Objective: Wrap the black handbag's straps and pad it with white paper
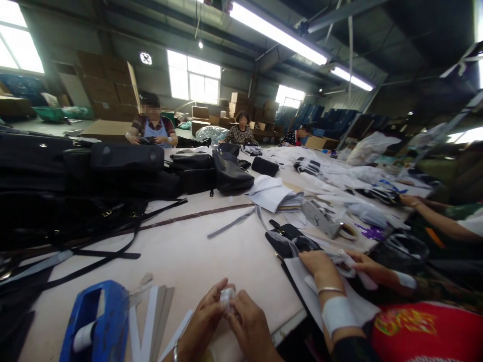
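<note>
Whitish bundle (227, 296): small, glossy (exact form unclear); fingers of left hand (204, 312) and right hand (249, 321) pinching it.

Pale item (227, 296) between left hand (207, 307) and right hand (249, 315), half-hidden, its kind unclear.

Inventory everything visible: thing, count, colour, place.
Table: one, pale, centre.
Bags: many, black, across table, mostly left.
Tape dispenser: one, blue, near left.
Paper strips: several, white and grey, beside dispenser.
Paper stack: one, mostly white, mid-table.
Tape roll: one, tan, table's right.
Plastic wrap: plenty, whitish, right side.
Co-workers: at least five, mixed clothing, opposite and right.
Cartons: many, brown, background.
Windows: several, bright white, background.
Tube lights: two, white, ceiling.
Small item: one, whitish, bottom centre.
Left grip: one, bare, holding it.
Right grip: one, bare, holding it.
</note>
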`<control>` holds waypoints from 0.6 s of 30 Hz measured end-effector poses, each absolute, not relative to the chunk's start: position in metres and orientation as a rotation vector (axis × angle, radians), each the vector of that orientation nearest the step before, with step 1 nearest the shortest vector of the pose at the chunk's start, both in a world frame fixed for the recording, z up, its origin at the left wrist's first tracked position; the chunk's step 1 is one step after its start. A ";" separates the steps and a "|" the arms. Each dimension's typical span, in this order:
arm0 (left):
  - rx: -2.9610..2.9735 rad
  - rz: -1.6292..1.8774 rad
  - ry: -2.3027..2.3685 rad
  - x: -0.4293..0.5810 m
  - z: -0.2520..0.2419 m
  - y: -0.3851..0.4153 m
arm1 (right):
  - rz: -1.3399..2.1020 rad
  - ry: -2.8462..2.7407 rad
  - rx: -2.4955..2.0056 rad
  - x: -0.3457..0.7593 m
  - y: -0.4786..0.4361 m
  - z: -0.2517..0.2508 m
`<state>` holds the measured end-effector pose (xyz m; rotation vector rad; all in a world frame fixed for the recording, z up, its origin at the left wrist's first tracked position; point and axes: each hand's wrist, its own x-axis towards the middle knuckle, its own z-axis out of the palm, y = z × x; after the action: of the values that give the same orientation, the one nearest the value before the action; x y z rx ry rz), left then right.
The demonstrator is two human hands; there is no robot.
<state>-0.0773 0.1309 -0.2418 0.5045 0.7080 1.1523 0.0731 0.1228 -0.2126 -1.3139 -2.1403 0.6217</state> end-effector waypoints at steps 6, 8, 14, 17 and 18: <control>0.573 1.218 0.970 -0.092 -0.241 0.121 | 0.314 -2.618 -1.553 0.083 0.129 -0.203; 0.650 1.226 1.023 -0.103 -0.232 0.114 | 0.173 -2.739 -1.594 0.082 0.131 -0.201; 0.758 1.270 1.087 -0.129 -0.228 0.095 | -0.042 -2.900 -1.580 0.071 0.131 -0.202; 0.773 1.304 1.092 -0.131 -0.242 0.085 | -0.091 -2.952 -1.593 0.066 0.128 -0.198; 0.770 1.323 1.095 -0.131 -0.246 0.081 | -0.105 -2.961 -1.599 0.065 0.128 -0.197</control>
<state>-0.1305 0.0809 -0.2465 0.7705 1.0954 1.3231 0.0649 0.1276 -0.1970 -1.5986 -2.9610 -0.1052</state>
